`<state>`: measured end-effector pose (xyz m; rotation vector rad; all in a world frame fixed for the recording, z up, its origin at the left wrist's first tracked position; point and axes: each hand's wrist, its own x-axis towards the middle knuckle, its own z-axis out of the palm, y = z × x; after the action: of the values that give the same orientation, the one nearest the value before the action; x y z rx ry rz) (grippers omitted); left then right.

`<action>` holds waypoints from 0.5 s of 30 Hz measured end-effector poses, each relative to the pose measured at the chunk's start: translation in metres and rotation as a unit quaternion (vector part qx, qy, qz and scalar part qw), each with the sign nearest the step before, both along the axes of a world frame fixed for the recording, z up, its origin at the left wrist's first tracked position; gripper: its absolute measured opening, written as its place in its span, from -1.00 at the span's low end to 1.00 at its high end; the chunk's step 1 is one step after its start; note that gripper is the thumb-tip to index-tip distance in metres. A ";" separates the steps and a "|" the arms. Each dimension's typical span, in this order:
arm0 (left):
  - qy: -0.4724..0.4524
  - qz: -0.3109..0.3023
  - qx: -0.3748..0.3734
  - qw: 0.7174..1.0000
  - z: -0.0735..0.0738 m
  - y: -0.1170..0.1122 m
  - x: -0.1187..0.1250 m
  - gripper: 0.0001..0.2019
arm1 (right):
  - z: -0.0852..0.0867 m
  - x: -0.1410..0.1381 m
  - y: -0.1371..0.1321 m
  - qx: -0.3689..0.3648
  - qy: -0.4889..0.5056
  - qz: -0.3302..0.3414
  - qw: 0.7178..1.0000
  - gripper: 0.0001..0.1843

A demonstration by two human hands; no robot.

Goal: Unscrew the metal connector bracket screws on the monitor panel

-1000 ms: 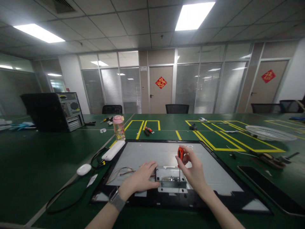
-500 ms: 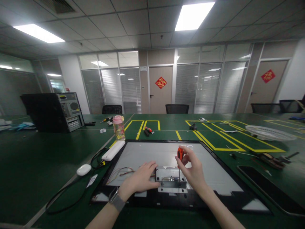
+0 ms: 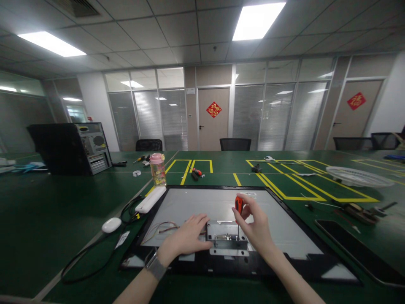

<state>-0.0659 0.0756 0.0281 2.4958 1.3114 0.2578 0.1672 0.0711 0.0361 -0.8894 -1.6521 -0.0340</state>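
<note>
You seem to be working a screw in the bracket (image 3: pixel 228 244).
Your right hand (image 3: pixel 257 220) pinches the screwdriver (image 3: pixel 239 204); your left hand (image 3: pixel 186 237) lies spread at left. Next calls for an upright shaft.

Single head-worn view, close above the hands (image 3: pixel 182 241), forward and down across the green table (image 3: pixel 63 215).

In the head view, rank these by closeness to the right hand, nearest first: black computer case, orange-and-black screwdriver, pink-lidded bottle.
From the right hand:
1. Orange-and-black screwdriver: in its fingers.
2. Pink-lidded bottle: to the left, by the panel's far-left corner.
3. Black computer case: far left.
</note>
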 end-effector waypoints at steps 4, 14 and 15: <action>0.001 0.004 -0.003 1.000 0.001 0.000 0.000 -0.25 | -0.002 0.000 0.002 0.006 0.004 0.003 1.000 -0.68; -0.006 0.004 -0.012 1.000 0.003 -0.001 -0.001 -0.25 | -0.002 0.005 0.006 -0.054 0.001 -0.004 0.999 -0.67; -0.007 0.003 -0.011 1.000 0.002 0.000 -0.001 -0.24 | 0.000 0.006 0.005 -0.081 0.013 0.031 0.996 -0.65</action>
<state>-0.0669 0.0752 0.0297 2.4669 1.3103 0.2605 0.1731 0.0764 0.0357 -0.9565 -1.6744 0.1550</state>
